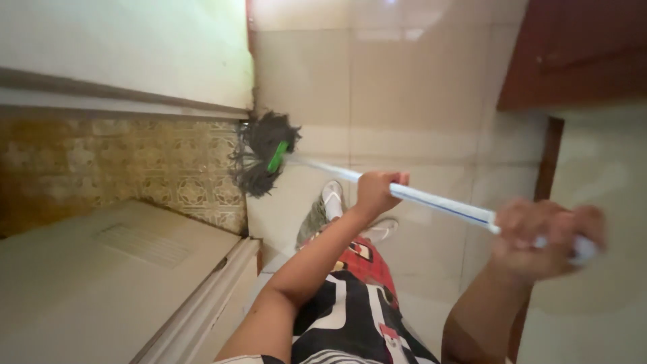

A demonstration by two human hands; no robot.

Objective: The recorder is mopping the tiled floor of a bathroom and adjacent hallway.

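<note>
Gripping a thin white mop handle, left hand was closed fully round the mid-shaft; right hand, blurred, was wrapped shut round the upper end. Shaggy dark string mop head with green plastic clamp was pressed on glossy beige floor tiles, tight against the patterned tile wall. White sandal was seen beside the shaft.
</note>
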